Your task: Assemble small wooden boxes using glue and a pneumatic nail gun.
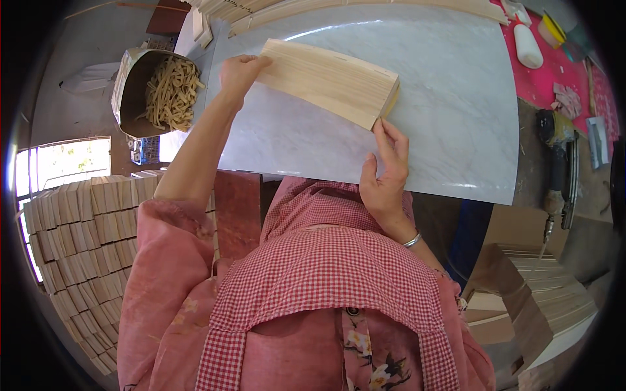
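Observation:
A pale wooden board [329,81], thick and rectangular, lies slanted over the grey marbled tabletop [450,124] in front of me. Some yellow shows along its right end. My left hand [242,75] pinches the board's left end between thumb and fingers. At the near right corner, my right hand [386,163] presses its fingertips to the board's end, with the thumb held apart below. Whether any of these fingers reach beneath the board is hidden.
Left of the table stands a bin [127,91] filled with wood strips [171,94]. Wooden pieces [85,241] are stacked at lower left, long strips [365,8] along the far edge. Rightward are a white bottle [527,47], a pink surface [541,81] and a dark tool [556,156].

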Action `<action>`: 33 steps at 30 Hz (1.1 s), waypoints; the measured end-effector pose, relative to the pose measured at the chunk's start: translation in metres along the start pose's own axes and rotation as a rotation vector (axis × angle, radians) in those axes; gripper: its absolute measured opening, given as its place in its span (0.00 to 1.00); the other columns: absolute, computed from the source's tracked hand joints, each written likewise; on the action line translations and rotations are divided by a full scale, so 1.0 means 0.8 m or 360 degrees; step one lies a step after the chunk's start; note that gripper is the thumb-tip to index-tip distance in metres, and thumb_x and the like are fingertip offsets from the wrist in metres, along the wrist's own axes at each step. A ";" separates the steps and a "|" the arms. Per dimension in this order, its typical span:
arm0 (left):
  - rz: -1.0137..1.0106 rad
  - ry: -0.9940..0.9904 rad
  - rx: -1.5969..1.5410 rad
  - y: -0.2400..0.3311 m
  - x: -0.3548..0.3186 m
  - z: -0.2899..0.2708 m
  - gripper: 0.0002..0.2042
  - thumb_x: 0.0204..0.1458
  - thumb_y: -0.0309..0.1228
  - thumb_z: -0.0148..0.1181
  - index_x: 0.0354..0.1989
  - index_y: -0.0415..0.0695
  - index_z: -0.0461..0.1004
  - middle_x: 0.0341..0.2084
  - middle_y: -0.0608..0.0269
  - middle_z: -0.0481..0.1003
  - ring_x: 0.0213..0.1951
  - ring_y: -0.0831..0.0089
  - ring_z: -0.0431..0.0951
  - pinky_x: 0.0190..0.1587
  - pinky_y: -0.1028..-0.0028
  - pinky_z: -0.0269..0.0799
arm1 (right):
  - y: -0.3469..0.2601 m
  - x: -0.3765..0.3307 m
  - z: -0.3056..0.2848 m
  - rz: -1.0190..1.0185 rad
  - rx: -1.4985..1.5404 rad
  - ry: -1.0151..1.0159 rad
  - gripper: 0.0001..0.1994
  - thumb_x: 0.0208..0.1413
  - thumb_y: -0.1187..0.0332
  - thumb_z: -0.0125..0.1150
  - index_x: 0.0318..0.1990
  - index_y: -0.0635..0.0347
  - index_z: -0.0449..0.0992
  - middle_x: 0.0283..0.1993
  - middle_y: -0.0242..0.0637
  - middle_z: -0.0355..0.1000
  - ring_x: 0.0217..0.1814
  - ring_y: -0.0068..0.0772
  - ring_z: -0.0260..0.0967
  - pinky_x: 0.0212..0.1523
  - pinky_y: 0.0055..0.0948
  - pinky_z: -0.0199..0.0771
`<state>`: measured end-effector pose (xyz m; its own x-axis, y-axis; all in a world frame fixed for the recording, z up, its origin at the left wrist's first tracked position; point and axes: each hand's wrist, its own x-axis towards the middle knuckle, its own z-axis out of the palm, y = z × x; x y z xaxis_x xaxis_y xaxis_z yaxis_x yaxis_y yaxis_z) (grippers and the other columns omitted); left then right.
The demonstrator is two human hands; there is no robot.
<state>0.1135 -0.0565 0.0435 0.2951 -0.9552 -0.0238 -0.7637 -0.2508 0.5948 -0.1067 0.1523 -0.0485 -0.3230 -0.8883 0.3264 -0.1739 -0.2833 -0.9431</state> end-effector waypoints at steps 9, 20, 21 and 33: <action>0.0286 -0.0747 0.0225 -0.010 0.014 -0.026 0.40 0.32 0.46 0.83 0.48 0.24 0.76 0.37 0.45 0.77 0.41 0.62 0.75 0.48 0.68 0.74 | -0.003 -0.001 -0.005 -0.0013 -0.0135 -0.0074 0.30 0.50 0.85 0.50 0.65 0.72 0.67 0.62 0.51 0.64 0.63 0.47 0.65 0.65 0.33 0.65; 0.0644 -0.0536 0.0841 -0.014 0.004 -0.012 0.49 0.25 0.46 0.86 0.56 0.27 0.70 0.45 0.44 0.72 0.43 0.54 0.77 0.52 0.65 0.77 | -0.003 0.003 -0.011 -0.0002 -0.0135 -0.0073 0.28 0.51 0.84 0.52 0.64 0.71 0.69 0.62 0.49 0.66 0.61 0.45 0.67 0.63 0.32 0.67; 0.0651 -0.0536 0.0847 -0.013 0.005 -0.012 0.50 0.24 0.46 0.86 0.56 0.27 0.70 0.45 0.44 0.72 0.42 0.54 0.77 0.52 0.65 0.77 | -0.004 0.007 -0.016 0.0035 -0.0118 -0.0107 0.28 0.51 0.84 0.52 0.63 0.71 0.70 0.61 0.48 0.67 0.60 0.45 0.67 0.62 0.32 0.67; 0.0679 -0.0475 0.0807 -0.020 0.004 -0.014 0.51 0.21 0.46 0.87 0.56 0.27 0.71 0.44 0.44 0.73 0.41 0.54 0.77 0.51 0.64 0.77 | 0.015 0.094 -0.320 -0.0188 -0.1942 0.0316 0.25 0.56 0.66 0.66 0.61 0.65 0.72 0.54 0.51 0.74 0.54 0.51 0.72 0.57 0.43 0.72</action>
<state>0.1331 -0.0539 0.0427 -0.2016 -0.9702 -0.1342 -0.9710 0.1800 0.1575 -0.3712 0.1750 -0.0191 -0.3630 -0.7800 0.5097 -0.9286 0.2578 -0.2670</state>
